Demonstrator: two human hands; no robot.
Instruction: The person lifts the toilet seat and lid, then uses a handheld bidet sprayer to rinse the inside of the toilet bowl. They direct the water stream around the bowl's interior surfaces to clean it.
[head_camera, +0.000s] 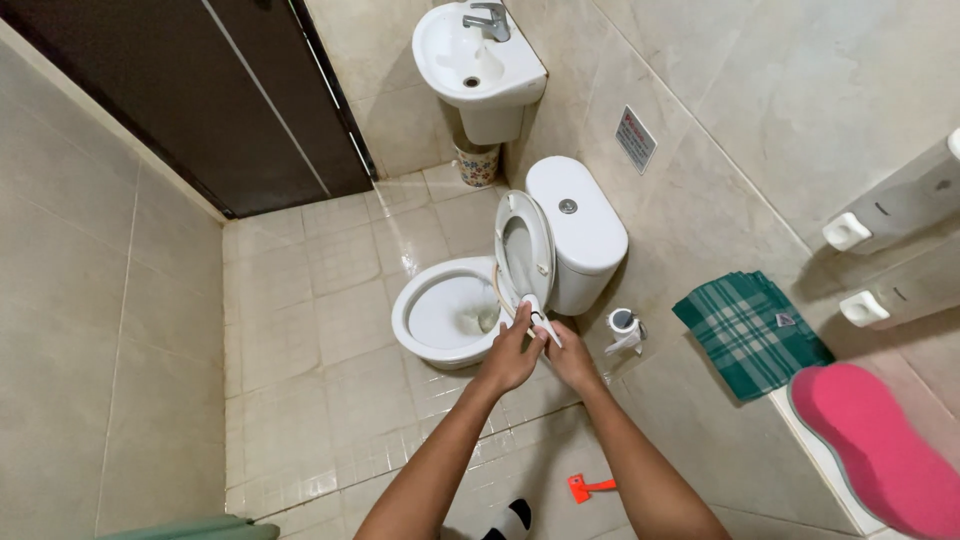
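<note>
Near the person's feet, a small orange plastic scraper (590, 487) lies on the shiny tiled floor (330, 330). Both hands meet at a white tool handle (540, 322) by the near edge of the white toilet bowl (445, 312). Left hand (512, 355) is wrapped around it. Right hand (572, 358) touches it from the right; its grip cannot be seen. Raised toilet seat (524, 245) leans on the white tank (578, 225). A green checked cloth (748, 330) lies to the right.
</note>
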